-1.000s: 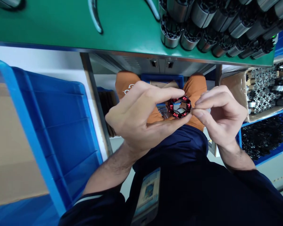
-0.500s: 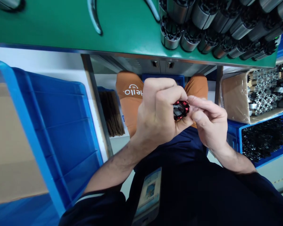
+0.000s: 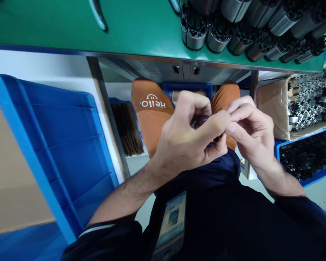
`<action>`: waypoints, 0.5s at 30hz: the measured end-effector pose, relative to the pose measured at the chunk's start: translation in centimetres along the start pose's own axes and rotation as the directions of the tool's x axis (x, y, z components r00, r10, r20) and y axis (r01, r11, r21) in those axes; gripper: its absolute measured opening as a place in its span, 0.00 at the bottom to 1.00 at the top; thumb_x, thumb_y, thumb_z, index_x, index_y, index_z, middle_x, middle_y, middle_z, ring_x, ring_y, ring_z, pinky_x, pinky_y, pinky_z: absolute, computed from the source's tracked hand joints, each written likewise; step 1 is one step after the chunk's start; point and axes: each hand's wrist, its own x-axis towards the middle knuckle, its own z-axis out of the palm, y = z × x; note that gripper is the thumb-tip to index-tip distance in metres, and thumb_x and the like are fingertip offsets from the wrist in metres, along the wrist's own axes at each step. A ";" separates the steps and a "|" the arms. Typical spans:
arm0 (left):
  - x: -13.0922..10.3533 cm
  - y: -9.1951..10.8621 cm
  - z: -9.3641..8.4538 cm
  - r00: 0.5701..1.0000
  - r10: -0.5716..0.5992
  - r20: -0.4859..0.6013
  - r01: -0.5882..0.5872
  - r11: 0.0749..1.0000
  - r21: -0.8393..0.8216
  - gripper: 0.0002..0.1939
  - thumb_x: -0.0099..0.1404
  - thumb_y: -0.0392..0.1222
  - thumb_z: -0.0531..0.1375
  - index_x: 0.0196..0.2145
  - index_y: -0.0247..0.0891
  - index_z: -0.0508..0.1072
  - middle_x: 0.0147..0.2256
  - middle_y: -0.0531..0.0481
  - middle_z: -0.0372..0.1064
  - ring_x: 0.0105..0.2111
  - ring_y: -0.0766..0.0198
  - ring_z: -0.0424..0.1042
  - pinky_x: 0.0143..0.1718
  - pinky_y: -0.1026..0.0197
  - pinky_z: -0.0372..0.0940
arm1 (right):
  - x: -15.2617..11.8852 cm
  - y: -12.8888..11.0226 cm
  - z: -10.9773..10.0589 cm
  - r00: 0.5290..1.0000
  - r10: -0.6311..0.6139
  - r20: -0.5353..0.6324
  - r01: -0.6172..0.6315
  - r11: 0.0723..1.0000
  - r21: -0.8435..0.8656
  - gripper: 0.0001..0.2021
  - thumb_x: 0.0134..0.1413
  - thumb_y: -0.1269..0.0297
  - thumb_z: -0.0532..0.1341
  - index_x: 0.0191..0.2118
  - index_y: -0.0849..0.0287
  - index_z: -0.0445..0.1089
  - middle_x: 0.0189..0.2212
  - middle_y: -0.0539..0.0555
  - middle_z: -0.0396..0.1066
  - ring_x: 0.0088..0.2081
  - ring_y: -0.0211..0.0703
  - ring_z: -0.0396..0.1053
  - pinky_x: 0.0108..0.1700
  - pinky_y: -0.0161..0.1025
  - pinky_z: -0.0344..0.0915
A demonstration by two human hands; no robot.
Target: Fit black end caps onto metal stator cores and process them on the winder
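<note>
My left hand is closed around a motor stator, a small dark ring with red parts inside, held above my lap. Fingers cover most of it. My right hand is closed in a pinch at the stator's right side, its fingertips meeting my left fingers. What lies in that pinch, if anything, is hidden. Several similar metal stators with black slotted ends stand in rows on the green bench beyond my hands.
Curved tool handles lie on the bench. At left stands a large blue crate. On the right are a carton of metal rings and a blue bin of black parts. Dark brown sheets sit under the bench.
My left fingers have shifted over the stator, which now shows less. My right hand has moved slightly right, still pinched against it. The camera view has shifted a little.
</note>
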 end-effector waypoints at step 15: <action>-1.9 0.2 -1.6 0.991 -0.042 0.128 0.046 0.999 -0.027 0.15 0.74 0.46 0.76 0.56 0.46 0.83 0.48 0.50 0.90 0.42 0.58 0.90 0.40 0.60 0.82 | 1.2 -1.6 -4.4 0.929 0.034 0.369 0.030 0.985 -0.168 0.13 0.81 0.52 0.73 0.42 0.53 0.82 0.55 0.59 0.90 0.55 0.50 0.91 0.55 0.45 0.91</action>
